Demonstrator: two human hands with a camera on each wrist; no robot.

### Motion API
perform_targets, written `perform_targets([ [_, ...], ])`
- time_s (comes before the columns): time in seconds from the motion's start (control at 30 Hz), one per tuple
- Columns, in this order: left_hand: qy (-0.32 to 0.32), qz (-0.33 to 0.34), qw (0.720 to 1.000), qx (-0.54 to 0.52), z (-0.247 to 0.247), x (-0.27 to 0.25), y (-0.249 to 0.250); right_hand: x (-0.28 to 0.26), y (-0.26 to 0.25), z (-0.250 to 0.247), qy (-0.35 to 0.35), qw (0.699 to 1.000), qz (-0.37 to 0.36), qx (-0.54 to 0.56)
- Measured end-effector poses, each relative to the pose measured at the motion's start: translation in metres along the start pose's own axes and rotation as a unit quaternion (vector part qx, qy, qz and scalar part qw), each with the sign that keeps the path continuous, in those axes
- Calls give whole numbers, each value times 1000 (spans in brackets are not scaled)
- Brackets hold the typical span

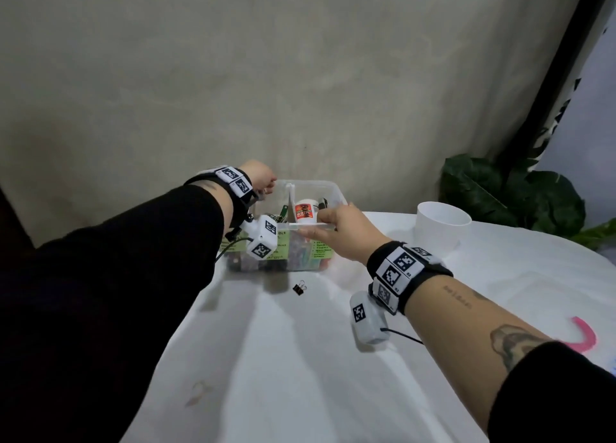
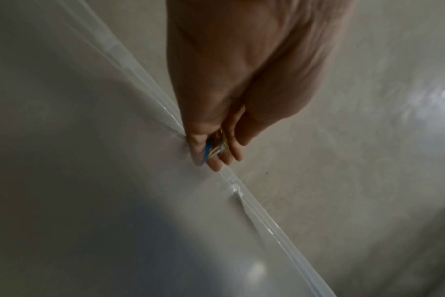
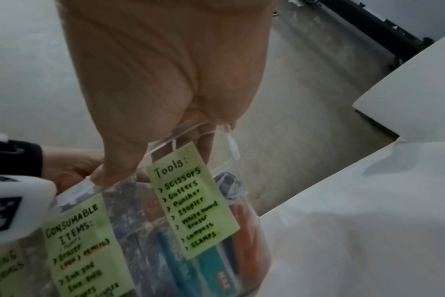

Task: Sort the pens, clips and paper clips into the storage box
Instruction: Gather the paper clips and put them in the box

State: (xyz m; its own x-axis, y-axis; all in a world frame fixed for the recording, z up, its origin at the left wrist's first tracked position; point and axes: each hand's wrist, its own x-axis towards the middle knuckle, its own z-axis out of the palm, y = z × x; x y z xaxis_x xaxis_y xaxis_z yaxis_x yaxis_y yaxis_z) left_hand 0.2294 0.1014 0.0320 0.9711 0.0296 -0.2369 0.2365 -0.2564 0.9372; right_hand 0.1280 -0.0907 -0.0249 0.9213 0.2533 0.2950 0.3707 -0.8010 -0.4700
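Observation:
A clear plastic storage box with dividers and green handwritten labels stands at the far edge of the table. My right hand grips its near rim, thumb outside and fingers inside. My left hand is at the box's far left corner and pinches a small bunch of coloured paper clips, its fingertips touching the rim. A black binder clip lies on the white cloth just in front of the box. Pens and other stationery show through the box wall.
A glue bottle stands in the box's right compartment. Right of the box are a white cup and a dark leafy plant. The wall stands close behind. A pink mark is on the cloth at the right.

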Motion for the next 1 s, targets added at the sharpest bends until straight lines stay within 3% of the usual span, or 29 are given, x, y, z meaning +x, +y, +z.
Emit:
perform_targets([
  [0.17, -4, 34, 992, 123, 1, -6, 2, 4, 5, 2, 15, 999, -8, -34],
  [0.27, -76, 78, 987, 119, -1, -16, -1, 6, 8, 5, 4, 999, -2, -43],
  [0.33, -90, 125, 980, 128, -4, -21, -2, 5, 6, 3, -4, 999, 4, -42],
  [0.5, -2, 285, 945, 162, 3, -47, -14, 6, 6, 3, -13, 999, 20, -49],
  [0.6, -76, 360, 908, 198, 9, -82, -31, 8, 4, 4, -10, 998, 17, -61],
  [0.67, -150, 363, 874, 285, 12, -103, -43, 8, 3, 3, -8, 998, 13, -58],
  [0.73, -203, 336, 819, 419, 17, -112, -59, 7, 1, 3, -8, 999, 12, -45],
  [0.83, -215, 295, 731, 576, 25, -111, -83, 8, 0, 4, -15, 999, 23, -40],
  [0.9, -229, 269, 719, 598, 29, -108, -92, 7, -2, 3, -21, 999, 33, -35],
  [1.0, -238, 261, 739, 574, 36, -106, -96, 7, -3, 2, -17, 998, 46, -32],
])
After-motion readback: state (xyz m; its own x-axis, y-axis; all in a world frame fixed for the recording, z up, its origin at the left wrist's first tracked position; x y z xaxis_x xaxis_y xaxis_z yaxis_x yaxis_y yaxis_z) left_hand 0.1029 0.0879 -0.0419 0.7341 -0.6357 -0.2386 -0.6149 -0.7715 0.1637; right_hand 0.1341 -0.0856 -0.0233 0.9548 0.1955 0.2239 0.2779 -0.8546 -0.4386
